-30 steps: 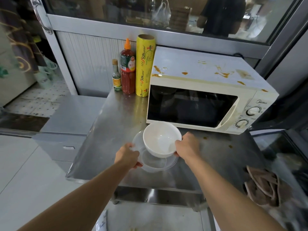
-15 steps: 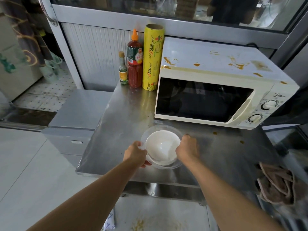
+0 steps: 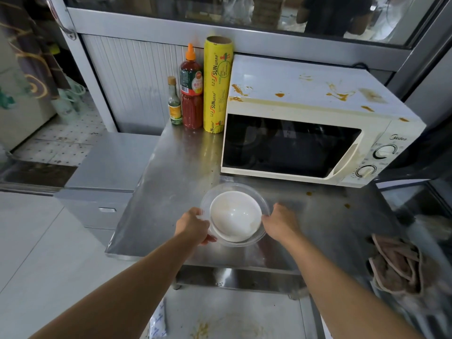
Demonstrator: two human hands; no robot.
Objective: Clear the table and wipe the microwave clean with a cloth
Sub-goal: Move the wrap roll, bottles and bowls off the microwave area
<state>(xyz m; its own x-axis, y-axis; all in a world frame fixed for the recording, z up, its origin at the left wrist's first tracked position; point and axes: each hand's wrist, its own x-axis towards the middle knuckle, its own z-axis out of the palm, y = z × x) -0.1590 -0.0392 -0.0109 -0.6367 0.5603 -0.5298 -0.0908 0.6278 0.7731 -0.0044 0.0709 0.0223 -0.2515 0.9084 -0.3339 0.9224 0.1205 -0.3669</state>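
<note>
A white bowl [image 3: 234,216] sits nested inside a clear plastic bowl [image 3: 265,204] on the steel table [image 3: 171,192], in front of the microwave. My left hand [image 3: 193,225] grips the clear bowl's left rim. My right hand [image 3: 278,222] lies at its right rim, fingers curled against the edge. The cream microwave [image 3: 305,94] stands at the back right with its door closed and brown sauce stains across its top. A crumpled pinkish-brown cloth [image 3: 396,267] lies at the table's right front.
A small bottle [image 3: 174,104], a red sauce bottle [image 3: 191,94] and a yellow wrap roll [image 3: 217,86] stand at the back, left of the microwave. Brown drips [image 3: 309,193] mark the table. A lower steel cabinet [image 3: 107,162] adjoins the table on the left.
The white bowl, held above the clear bowl a second ago, has come down and now rests inside it. Both hands stayed at the bowls' sides.
</note>
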